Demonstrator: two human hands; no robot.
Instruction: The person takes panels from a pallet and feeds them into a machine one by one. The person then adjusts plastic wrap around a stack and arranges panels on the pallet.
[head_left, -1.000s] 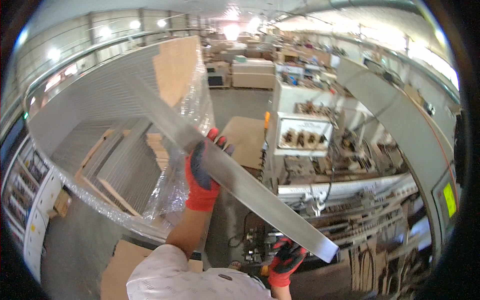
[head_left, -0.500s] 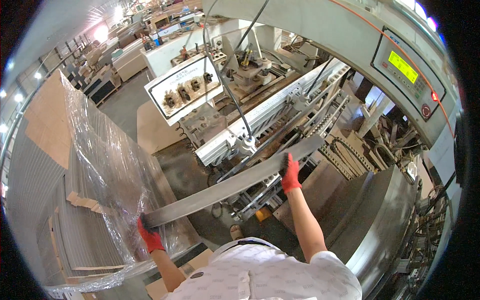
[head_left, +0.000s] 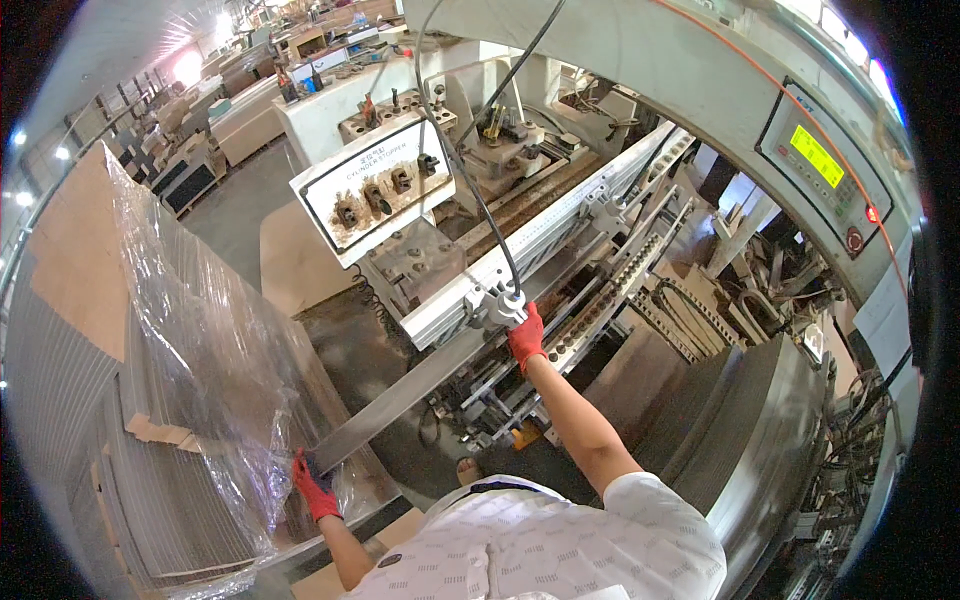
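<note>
A long, narrow grey board slants away from me, its far part passing under the white rail of a machine. My left hand, in a red glove with a dark palm, is closed on the board's near left end. At the board's right edge, beside a white clamp on the rail, my gloved right hand grips the board. The clamp and rail partly hide the board there, and some right-hand fingertips are hard to make out.
Stacked panels under clear plastic wrap stand at the left. A knobbed control box is ahead; a lit control panel is at upper right. More stacked boards lie at right. A black cable hangs over the rail.
The board has moved forward and down, its far part now under the rail. My right hand has shifted left and forward toward the clamp; my left hand has moved slightly right and lower.
</note>
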